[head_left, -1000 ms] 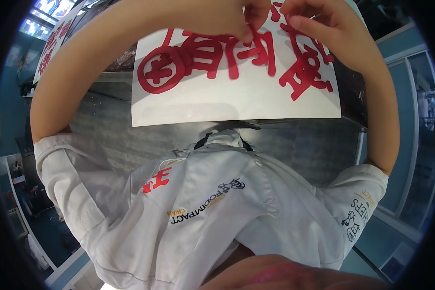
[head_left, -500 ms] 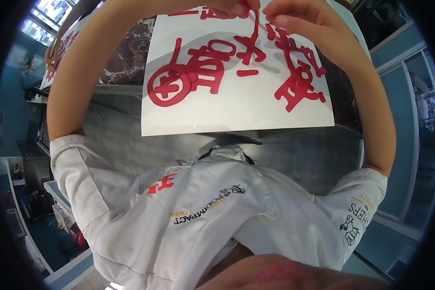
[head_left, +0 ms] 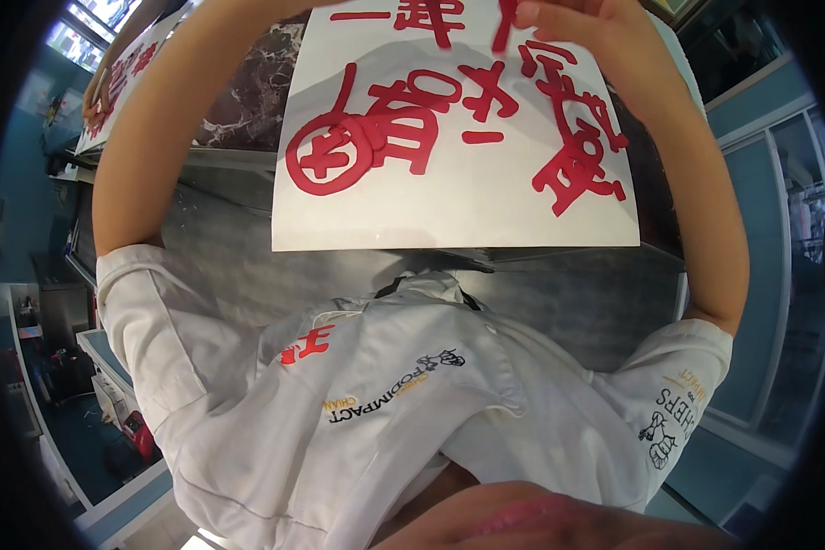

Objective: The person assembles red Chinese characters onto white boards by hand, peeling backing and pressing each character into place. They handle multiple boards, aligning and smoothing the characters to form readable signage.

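Note:
My left forearm (head_left: 151, 137) arches up the left side and leaves the picture at the top; the hand itself is cut off. At the top right, my right hand (head_left: 582, 29) hovers over a white board (head_left: 449, 220), its thumb stretched out to the left and the other fingers partly cut off. Right by the thumb tip hangs a blurred red strip (head_left: 503, 29), running out past the top edge; its grip is hidden. Flat red strips form characters on the board, among them a ringed shape (head_left: 291, 165) at left, a central character (head_left: 420, 151) and a right-hand one (head_left: 573, 170).
Under the board is a dark marbled tabletop (head_left: 247, 110). Another person's hand (head_left: 94, 105) is at a second white sheet (head_left: 147, 41) with red shapes, far left. Glass doors (head_left: 793, 202) stand at right and shelves (head_left: 41, 367) at lower left.
The red strip has risen and shifted right, coming off the character in the middle. My left hand has gone out past the top edge. My right hand has moved slightly up.

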The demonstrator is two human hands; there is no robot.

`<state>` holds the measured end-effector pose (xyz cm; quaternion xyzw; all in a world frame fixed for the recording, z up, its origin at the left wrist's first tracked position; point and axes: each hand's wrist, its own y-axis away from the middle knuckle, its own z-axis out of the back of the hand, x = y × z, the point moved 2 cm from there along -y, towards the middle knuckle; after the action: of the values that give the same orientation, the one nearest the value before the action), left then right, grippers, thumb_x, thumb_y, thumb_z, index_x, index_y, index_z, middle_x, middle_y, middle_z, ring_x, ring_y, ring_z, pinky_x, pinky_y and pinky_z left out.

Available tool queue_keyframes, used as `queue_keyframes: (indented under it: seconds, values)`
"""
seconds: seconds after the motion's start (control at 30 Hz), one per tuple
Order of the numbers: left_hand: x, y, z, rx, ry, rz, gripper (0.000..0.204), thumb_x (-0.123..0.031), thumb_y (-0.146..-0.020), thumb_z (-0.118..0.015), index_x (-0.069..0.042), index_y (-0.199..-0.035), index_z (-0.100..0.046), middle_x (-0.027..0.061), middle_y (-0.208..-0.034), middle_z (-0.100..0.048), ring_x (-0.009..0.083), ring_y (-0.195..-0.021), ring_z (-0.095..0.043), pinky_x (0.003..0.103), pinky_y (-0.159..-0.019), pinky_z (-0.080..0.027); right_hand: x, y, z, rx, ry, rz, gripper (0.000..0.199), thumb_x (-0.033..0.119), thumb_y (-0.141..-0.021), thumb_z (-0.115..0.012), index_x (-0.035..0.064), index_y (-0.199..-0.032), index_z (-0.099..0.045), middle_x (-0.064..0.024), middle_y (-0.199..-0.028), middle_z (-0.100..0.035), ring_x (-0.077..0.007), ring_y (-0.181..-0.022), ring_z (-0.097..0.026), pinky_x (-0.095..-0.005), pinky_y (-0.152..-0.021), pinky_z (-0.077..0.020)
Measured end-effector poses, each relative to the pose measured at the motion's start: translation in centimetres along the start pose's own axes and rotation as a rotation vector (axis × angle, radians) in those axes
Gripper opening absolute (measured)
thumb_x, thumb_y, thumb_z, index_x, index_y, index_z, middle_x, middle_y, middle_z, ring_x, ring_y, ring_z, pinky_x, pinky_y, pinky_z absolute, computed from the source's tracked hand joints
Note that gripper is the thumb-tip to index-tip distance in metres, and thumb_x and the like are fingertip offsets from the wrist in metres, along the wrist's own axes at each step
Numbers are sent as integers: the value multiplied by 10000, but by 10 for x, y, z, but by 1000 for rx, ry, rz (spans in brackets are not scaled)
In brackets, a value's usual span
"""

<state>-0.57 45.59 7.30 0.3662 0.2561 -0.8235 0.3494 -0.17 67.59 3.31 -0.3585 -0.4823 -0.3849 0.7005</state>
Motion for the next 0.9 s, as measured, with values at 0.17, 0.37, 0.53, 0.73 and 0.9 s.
queue_keyframes:
  seconds: [0.17, 0.37, 0.53, 0.73, 0.9]
  values:
    - [-24, 22, -1, -285, -478, -155, 154, 8, -897, -650, -13, -1041, -701, 53, -980, -720, 126, -876, -672, 270, -814, -541, -16, 5, 9, 157, 725, 219, 285, 170, -897, -666, -5, -1121, -682, -136, -1019, -695, -229, -900, -674, -326, -827, -535]
    - [-26, 35, 10, -240, -620, -230, 137, 6, -879, -668, -6, -1011, -703, 76, -968, -721, 149, -840, -690, 286, -768, -562, -35, 8, -1, 219, 868, 528, 210, 189, -898, -657, 44, -1043, -703, -108, -992, -686, -240, -877, -676, -340, -790, -548]
    - [-27, 43, 9, -151, -580, -322, 133, 34, -855, -675, 9, -984, -698, 88, -892, -724, 161, -768, -699, 285, -698, -567, -12, -1, -26, 327, 850, 385, 299, 186, -937, -601, -7, -1149, -687, -170, -991, -650, -312, -949, -647, -391, -812, -518]
    - [-15, 49, 16, -204, -615, -293, 143, 45, -851, -674, 10, -988, -697, 98, -870, -719, 165, -764, -701, 282, -687, -563, -19, -18, -52, 382, 783, 181, 193, 156, -910, -634, 24, -1038, -694, -117, -885, -678, -225, -772, -672, -328, -696, -541]
    - [-7, 56, 23, -206, -546, -220, 143, 43, -848, -677, 10, -986, -693, 101, -859, -715, 168, -753, -692, 285, -693, -557, -7, -13, -53, 445, 822, 74, 98, 119, -928, -652, 49, -990, -682, -51, -874, -671, -141, -719, -634, -260, -732, -522]
